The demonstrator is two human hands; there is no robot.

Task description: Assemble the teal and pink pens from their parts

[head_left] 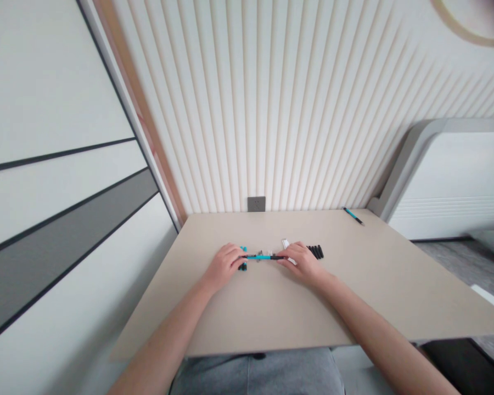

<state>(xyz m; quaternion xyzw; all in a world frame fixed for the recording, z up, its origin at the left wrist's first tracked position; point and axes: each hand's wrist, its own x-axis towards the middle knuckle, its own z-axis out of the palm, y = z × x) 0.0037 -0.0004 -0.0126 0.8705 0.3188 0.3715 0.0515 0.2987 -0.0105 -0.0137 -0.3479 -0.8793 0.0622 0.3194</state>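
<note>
I see the left hand (224, 266) and right hand (303, 261) nearly closed, pinching the pen (264, 257) at its nine and three o'clock ends over the counter (247, 321), seemingly to steady it.

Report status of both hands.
Left hand and right hand gripping blue-and-black pen, one at each end. Black pieces beside right hand. Second pen apart, far right.

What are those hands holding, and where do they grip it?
A blue-and-black pen: the left hand grips one end, the right hand the black end opposite.
</note>
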